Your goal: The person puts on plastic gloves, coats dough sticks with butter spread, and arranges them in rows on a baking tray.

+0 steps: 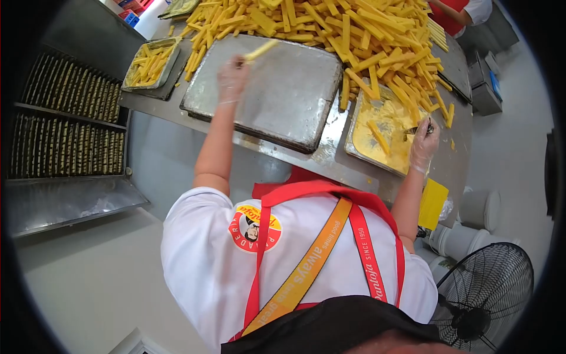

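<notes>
My left hand point(233, 81), in a clear glove, pinches one end of a yellow stick point(261, 51) above a bare grey metal tray point(265, 91). The stick is slightly blurred. At the right, my gloved right hand point(424, 146) is closed on a small dark metal tool point(429, 127) over a shallow tray point(354, 141) coated in something yellow and wet. One loose stick point(378, 137) lies in that tray. Behind both trays rises a large heap of yellow sticks point(336, 29), some spilling over the coated tray's far edge.
At the far left of the steel table point(330, 162) sits a small tray of sticks point(152, 64). A rack of dark trays point(68, 118) stands left. Another person's arm point(451, 12) shows behind the table. A black fan point(486, 295) and white buckets point(479, 209) are at right.
</notes>
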`<state>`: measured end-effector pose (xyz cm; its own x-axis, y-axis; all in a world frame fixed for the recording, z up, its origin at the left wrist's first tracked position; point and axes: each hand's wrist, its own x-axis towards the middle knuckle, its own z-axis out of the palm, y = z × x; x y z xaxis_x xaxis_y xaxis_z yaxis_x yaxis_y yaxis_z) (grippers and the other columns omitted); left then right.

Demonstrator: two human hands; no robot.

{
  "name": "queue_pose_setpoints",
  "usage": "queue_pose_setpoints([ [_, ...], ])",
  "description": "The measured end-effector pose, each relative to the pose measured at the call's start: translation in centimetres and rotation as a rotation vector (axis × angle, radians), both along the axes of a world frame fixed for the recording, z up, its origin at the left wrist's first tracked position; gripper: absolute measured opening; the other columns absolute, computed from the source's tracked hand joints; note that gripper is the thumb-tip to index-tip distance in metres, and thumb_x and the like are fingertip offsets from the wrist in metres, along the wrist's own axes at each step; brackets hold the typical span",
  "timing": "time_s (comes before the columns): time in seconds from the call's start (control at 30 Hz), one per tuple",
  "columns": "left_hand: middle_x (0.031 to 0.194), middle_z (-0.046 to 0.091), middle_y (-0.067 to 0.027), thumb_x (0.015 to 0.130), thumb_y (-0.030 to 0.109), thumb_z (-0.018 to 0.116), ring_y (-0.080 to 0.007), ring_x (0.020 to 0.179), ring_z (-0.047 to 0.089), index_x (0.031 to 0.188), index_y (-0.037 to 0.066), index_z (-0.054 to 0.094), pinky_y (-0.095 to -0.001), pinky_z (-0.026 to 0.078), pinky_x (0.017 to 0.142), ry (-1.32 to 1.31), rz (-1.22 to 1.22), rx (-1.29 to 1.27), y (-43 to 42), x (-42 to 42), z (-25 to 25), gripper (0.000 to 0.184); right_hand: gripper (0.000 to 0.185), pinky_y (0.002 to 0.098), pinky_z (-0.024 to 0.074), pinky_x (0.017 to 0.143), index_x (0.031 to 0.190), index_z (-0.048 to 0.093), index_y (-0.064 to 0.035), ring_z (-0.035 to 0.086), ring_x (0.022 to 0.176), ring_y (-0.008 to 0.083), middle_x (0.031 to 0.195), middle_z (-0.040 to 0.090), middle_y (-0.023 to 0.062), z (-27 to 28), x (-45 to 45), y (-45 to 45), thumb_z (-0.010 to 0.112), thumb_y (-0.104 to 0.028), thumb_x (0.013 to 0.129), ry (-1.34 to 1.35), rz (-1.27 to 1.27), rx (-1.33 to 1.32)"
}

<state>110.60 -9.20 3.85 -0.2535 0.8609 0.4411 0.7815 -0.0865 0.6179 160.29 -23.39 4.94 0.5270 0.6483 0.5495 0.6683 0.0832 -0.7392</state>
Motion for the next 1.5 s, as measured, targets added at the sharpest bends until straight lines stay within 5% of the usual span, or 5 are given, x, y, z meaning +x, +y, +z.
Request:
queue_pose_setpoints([
  [0.23, 0.081, 0.073, -0.0093, 0.076, 0.015, 0.073, -0.0195, 0.073, 0.069, 0.093, 0.005, 0.071, -0.0326, 0.054, 0.071, -0.183, 0.189, 0.107, 4.5, -11.0, -1.7, 0.02, 0.041, 0.035, 0.0446, 0.06, 0.077, 0.061, -0.0011, 0.056, 0.06, 0.0194, 0.063, 0.061, 0.0069, 0.1, -0.8, 1.4, 0.056, -0.035, 0.1, 0.266, -0.014, -0.18],
  [0.43, 0.081, 0.072, -0.0132, 0.075, 0.019, 0.073, -0.0262, 0.075, 0.07, 0.09, 0.006, 0.072, -0.0369, 0.054, 0.071, 0.01, 0.297, 0.023, 7.8, -12.8, -5.1, 0.019, 0.047, 0.0322, 0.0396, 0.054, 0.065, 0.055, -0.0012, 0.05, 0.054, 0.0149, 0.057, 0.055, 0.0044, -2.4, -1.0, 2.3, 0.055, -0.033, 0.1, 0.286, -0.073, -0.004],
  [1.0, 0.113, 0.065, -0.0205, 0.069, 0.036, 0.079, -0.0364, 0.111, 0.06, 0.113, -0.001, 0.062, -0.0422, 0.051, 0.095, 0.143, 0.43, -0.229, 7.3, -12.8, -3.6, 0.061, 0.038, 0.0395, 0.0453, 0.056, 0.069, 0.061, -0.0009, 0.058, 0.053, 0.0263, 0.057, 0.057, 0.0154, -4.4, -1.1, 0.6, 0.061, -0.032, 0.091, 0.21, -0.077, -0.395],
  [1.23, 0.114, 0.061, -0.0175, 0.071, 0.038, 0.079, -0.0336, 0.11, 0.057, 0.11, 0.003, 0.06, -0.0429, 0.05, 0.094, 0.346, 0.428, -0.028, 3.3, -7.4, 1.7, 0.056, 0.034, 0.0296, 0.0472, 0.058, 0.071, 0.065, -0.0021, 0.057, 0.059, 0.0113, 0.064, 0.063, 0.0021, -4.7, 0.5, -0.2, 0.076, -0.031, 0.085, 0.161, 0.09, -0.673],
  [1.5, 0.109, 0.055, -0.0115, 0.074, 0.039, 0.08, -0.0281, 0.103, 0.055, 0.114, 0.006, 0.054, -0.041, 0.046, 0.092, 0.424, 0.106, 0.18, 2.9, 0.0, 2.3, 0.059, 0.021, 0.0253, 0.0505, 0.063, 0.095, 0.064, -0.0005, 0.059, 0.066, 0.0117, 0.08, 0.064, 0.0035, 0.8, 0.9, 0.1, 0.076, -0.015, 0.086, 0.591, 0.439, -0.007],
])
